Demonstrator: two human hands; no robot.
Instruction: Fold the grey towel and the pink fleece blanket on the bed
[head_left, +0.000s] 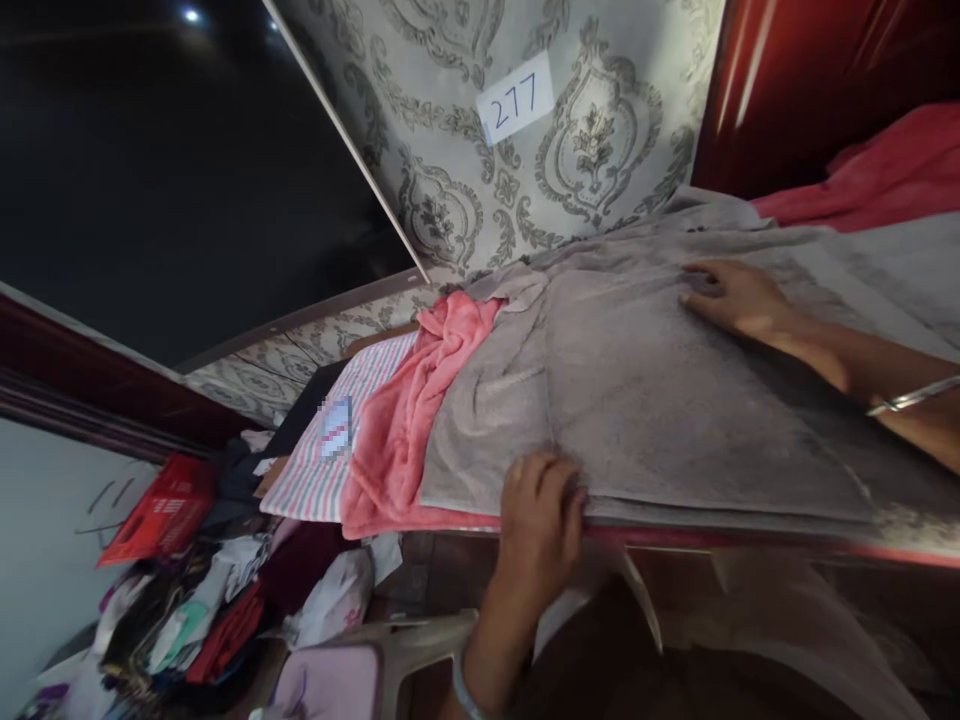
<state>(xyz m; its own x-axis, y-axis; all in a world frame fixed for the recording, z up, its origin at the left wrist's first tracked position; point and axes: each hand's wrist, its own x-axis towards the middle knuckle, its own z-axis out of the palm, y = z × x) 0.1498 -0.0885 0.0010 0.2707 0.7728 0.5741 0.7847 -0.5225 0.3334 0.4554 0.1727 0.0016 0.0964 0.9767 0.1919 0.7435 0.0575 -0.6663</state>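
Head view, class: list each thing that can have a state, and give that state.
Gray cloth: spread out, slightly wrinkled
Pink cloth: rumpled
Striped cloth: lying flat
Screen: dark
Number paper: tilted
Clothes: heaped
Left hand: curled, grip unclear
Right hand: partly open

**Numbered paper (515,98) on a patterned wall (592,150)**

The sheet reads 277. A large black screen (202,180) stands beside it. At lower left, a red basket (161,510) adjoins heaped clothes (225,620), with a white plastic bag (334,600) and a lilac seat (330,685) nearby.
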